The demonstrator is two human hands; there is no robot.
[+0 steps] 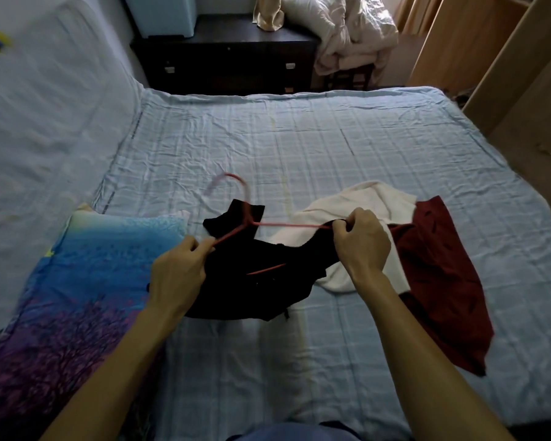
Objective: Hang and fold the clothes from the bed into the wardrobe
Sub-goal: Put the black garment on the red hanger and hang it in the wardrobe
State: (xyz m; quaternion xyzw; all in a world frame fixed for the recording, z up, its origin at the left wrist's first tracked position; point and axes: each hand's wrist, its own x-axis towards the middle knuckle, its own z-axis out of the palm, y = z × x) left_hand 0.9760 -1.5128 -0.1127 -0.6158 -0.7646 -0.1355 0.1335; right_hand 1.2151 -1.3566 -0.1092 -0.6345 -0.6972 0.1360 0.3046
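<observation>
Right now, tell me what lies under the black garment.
The black garment overlaps the white garment and bed sheet. The red hanger is partly threaded inside it. Anything else beneath is covered.

A dim room: a dark chest of drawers point(226, 55) stands against the far wall, a heap of pale bedding point(350, 36) beside it, curtains point(411, 11) behind, light wooden panels point(506, 74) at right

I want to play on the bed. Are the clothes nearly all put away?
Not yet. Nothing looks put away. The left hand and right hand are fitting the red hanger into the black garment. The white garment and dark red garment lie waiting on the bed.
</observation>
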